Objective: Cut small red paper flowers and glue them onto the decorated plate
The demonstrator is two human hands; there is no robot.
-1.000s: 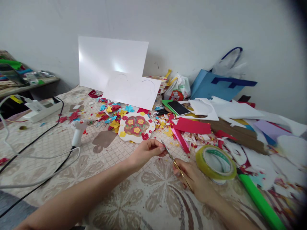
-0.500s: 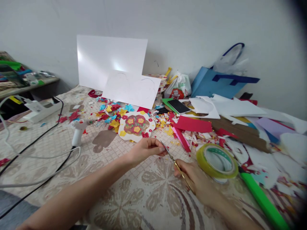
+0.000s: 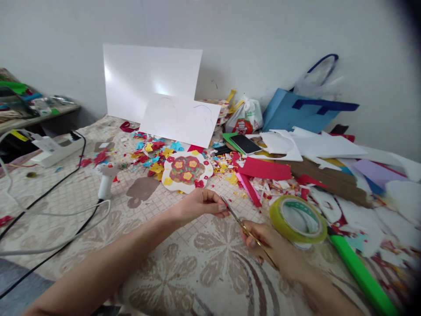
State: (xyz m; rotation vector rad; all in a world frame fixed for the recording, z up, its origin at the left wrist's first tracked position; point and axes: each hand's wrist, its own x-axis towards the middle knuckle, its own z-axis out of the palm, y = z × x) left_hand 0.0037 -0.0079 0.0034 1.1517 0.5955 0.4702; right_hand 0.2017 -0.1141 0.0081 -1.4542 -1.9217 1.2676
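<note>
My right hand point(image 3: 272, 248) grips a pair of small gold-handled scissors point(image 3: 237, 219), blades pointing up and left. My left hand point(image 3: 200, 205) is pinched closed at the blade tips; what it holds is too small to make out. Both hands rest low over a beige patterned cloth point(image 3: 184, 267). Just beyond my left hand lies a white scalloped paper disc point(image 3: 187, 169) decorated with red and yellow flowers. A roll of clear yellowish tape point(image 3: 297, 219) sits right of my right hand.
Coloured paper scraps point(image 3: 154, 153), red sheets point(image 3: 263, 169), a phone point(image 3: 245, 144), white boards point(image 3: 151, 83) on the wall and a blue bag point(image 3: 296, 115) crowd the back. A white glue gun point(image 3: 105, 180) with cables lies left, a power strip point(image 3: 55, 149) farther left, a green stick point(image 3: 358, 274) right.
The view has shifted slightly. My right hand with the scissors has slid a little to the right and down; my left hand stays pinched at the blade tips.
</note>
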